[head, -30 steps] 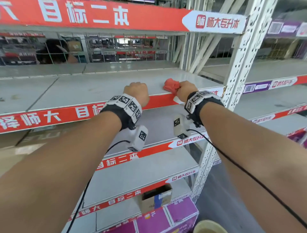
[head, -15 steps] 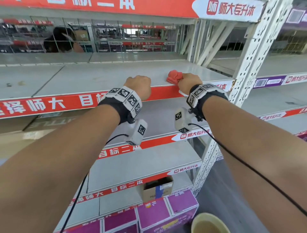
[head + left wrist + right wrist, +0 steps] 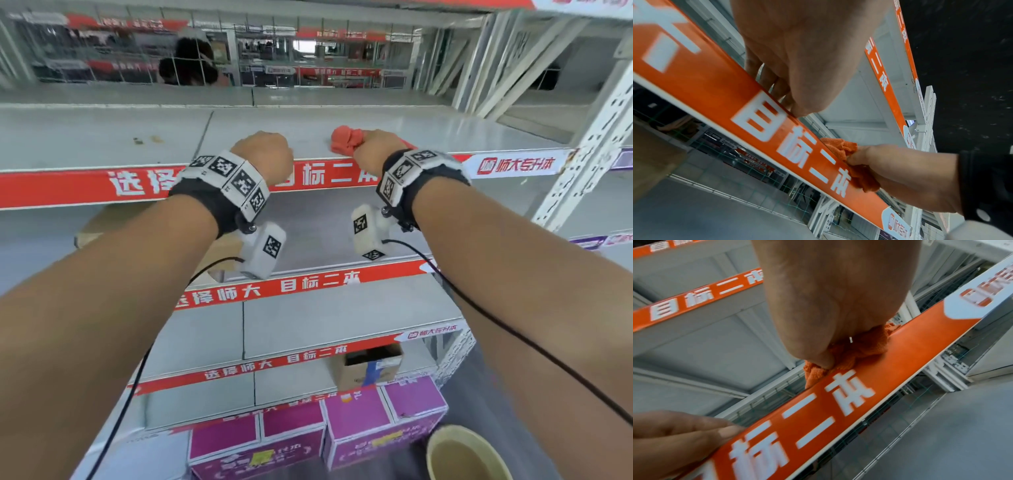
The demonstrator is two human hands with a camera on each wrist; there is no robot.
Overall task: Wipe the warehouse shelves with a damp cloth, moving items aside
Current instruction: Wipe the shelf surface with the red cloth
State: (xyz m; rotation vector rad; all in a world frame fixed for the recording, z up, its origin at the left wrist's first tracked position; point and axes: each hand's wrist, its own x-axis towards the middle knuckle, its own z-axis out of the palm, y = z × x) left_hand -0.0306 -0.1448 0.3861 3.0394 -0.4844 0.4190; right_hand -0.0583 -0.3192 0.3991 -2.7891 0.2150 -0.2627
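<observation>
While right hand grips cloth | left hand clenched beside, on shelf edge

A grey metal shelf edged with a red printed strip is seen at chest height. A bunched orange cloth is pressed on its front edge, and small brown crumbs are scattered further left.

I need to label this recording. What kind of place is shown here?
Probably a warehouse or stockroom: long grey metal shelves on perforated steel uprights, red printed strips along the shelf edges, and purple cartons stored at the bottom.
</observation>
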